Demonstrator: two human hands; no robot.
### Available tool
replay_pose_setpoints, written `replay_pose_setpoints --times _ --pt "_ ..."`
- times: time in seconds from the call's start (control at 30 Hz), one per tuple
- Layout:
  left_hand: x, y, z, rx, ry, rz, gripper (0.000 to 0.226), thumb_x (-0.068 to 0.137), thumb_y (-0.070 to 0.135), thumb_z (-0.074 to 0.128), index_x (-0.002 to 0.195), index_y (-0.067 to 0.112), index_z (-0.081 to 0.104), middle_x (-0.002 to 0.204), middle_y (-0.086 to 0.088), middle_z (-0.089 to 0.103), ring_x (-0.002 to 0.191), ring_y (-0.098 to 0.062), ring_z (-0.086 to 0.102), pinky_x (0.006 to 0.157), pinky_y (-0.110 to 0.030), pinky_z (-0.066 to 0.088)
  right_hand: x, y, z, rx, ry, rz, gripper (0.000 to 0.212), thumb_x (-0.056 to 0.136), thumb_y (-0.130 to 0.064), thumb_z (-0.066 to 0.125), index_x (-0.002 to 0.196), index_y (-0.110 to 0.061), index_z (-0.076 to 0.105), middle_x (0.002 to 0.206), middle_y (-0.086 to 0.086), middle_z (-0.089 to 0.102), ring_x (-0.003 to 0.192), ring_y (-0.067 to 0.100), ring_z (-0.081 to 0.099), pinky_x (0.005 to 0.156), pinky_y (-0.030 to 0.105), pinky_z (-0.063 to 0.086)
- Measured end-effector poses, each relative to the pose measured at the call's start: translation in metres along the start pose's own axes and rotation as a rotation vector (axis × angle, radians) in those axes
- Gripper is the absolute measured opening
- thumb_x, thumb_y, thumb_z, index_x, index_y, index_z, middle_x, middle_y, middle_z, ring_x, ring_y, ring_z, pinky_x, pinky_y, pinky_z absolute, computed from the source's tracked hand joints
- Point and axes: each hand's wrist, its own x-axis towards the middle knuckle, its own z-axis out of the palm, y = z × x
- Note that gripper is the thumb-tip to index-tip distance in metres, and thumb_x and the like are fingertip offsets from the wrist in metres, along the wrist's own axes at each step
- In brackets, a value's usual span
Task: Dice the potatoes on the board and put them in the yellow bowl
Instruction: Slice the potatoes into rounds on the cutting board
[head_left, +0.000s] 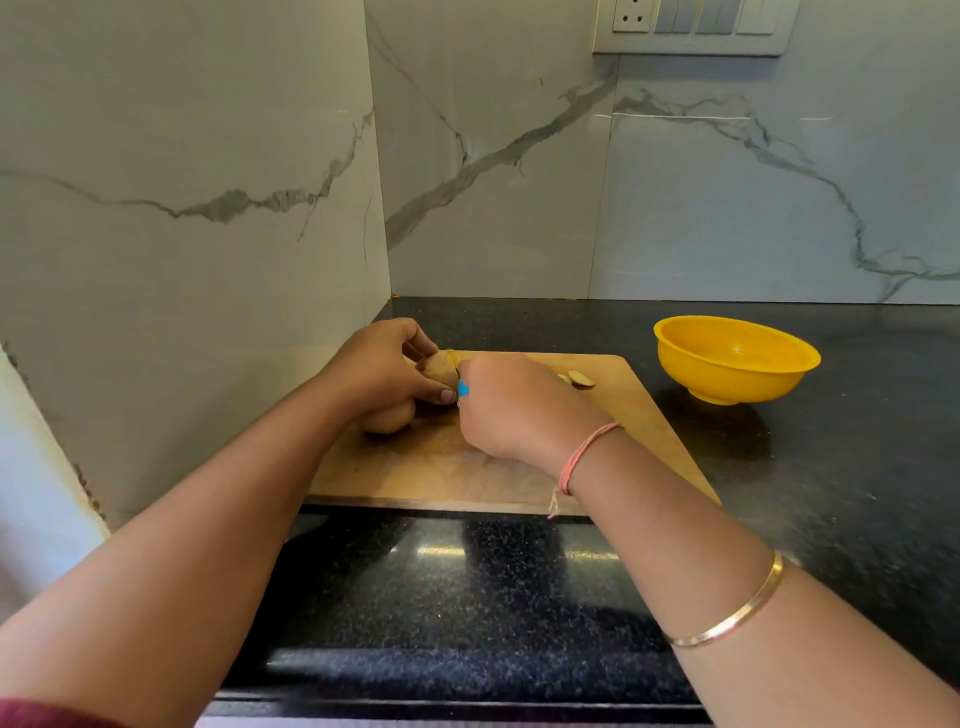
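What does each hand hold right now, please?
Left hand: grips a potato on the board.
Right hand: grips a blue-handled tool; the rest is hidden.

- At 9 o'clock from the board (498, 467), passage is closed off by a marble side wall (182, 260) just beside the board's left edge.
- At 12 o'clock the way is ended by the back wall (675, 208); a strip of bare tabletop (831, 467) is left before it.
- At 2 o'clock the yellow bowl (727, 387) is set apart from the board, with a gap between them.
- Open tabletop is found from 3 to 6 o'clock.
- The board's far-left part is taken up by the left grip (382, 364) around the held potato (435, 370), the right grip (514, 410) around a blue handle (463, 388), and a second potato (387, 420).
- Potato slices (577, 379) lie at 1 o'clock.
- Bare wood is left between the forearms.
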Motion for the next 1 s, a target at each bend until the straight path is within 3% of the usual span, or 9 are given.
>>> replay_pose_setpoints --times 0.17,0.27,0.37,0.5,0.63,0.9,1.0 --pt "0.001 -0.001 -0.002 -0.023 -0.010 -0.018 0.047 0.071 0.023 0.083 0.112 0.019 0.060 0.111 0.004 0.058 0.095 -0.013 0.049 0.077 -0.027 0.038 -0.007 0.000 -0.001 0.001 -0.008 0.003 0.029 0.096 -0.015 0.046 0.124 -0.012 0.053 0.090 0.005 0.051 0.082 0.020 0.053 0.068 0.029 0.044" --pt "0.000 0.001 -0.003 -0.028 -0.024 -0.021 0.049 0.071 0.024 0.082 0.114 0.017 0.059 0.110 0.003 0.058 0.095 -0.013 0.049 0.075 -0.026 0.038 -0.016 0.004 0.002 -0.005 -0.016 -0.015 0.035 0.098 -0.016 0.042 0.133 -0.014 0.046 0.092 0.004 0.050 0.081 0.018 0.052 0.064 0.028 0.043" --pt "0.000 0.002 -0.004 -0.027 -0.026 -0.020 0.051 0.071 0.025 0.083 0.115 0.017 0.059 0.115 0.001 0.060 0.096 -0.014 0.050 0.078 -0.027 0.040 -0.019 0.006 0.006 -0.006 -0.014 -0.027 0.038 0.099 -0.018 0.040 0.137 -0.016 0.042 0.101 0.006 0.056 0.081 0.018 0.054 0.064 0.028 0.044" --pt "-0.001 0.001 -0.004 -0.041 -0.025 -0.031 0.052 0.071 0.025 0.083 0.116 0.016 0.059 0.120 -0.003 0.061 0.098 -0.015 0.052 0.081 -0.028 0.043 -0.027 0.008 0.006 -0.048 -0.040 -0.046 0.032 0.100 -0.017 0.040 0.131 -0.015 0.045 0.095 0.006 0.054 0.080 0.020 0.053 0.057 0.028 0.040" --pt "-0.001 0.001 -0.004 -0.046 -0.030 -0.041 0.052 0.074 0.025 0.081 0.119 0.016 0.057 0.123 -0.004 0.060 0.098 -0.016 0.050 0.080 -0.029 0.043 -0.044 0.018 0.008 -0.035 -0.042 -0.055 0.042 0.099 -0.019 0.042 0.141 -0.019 0.037 0.108 0.004 0.058 0.082 0.018 0.051 0.062 0.029 0.040" --pt "-0.003 0.000 -0.004 -0.002 -0.042 -0.003 0.054 0.076 0.025 0.079 0.123 0.017 0.054 0.129 -0.005 0.056 0.102 -0.016 0.048 0.082 -0.028 0.040 -0.042 0.028 0.000 0.029 0.010 -0.011 0.039 0.099 -0.027 0.041 0.137 -0.021 0.046 0.122 0.005 0.060 0.101 0.021 0.058 0.074 0.028 0.046" --pt "-0.003 0.000 -0.004 0.000 -0.047 -0.004 0.053 0.076 0.024 0.079 0.122 0.018 0.054 0.129 -0.004 0.056 0.100 -0.015 0.046 0.082 -0.028 0.041 -0.039 0.025 0.003 0.044 0.027 -0.014 0.039 0.100 -0.028 0.039 0.138 -0.021 0.044 0.120 0.006 0.060 0.091 0.019 0.057 0.066 0.027 0.045"
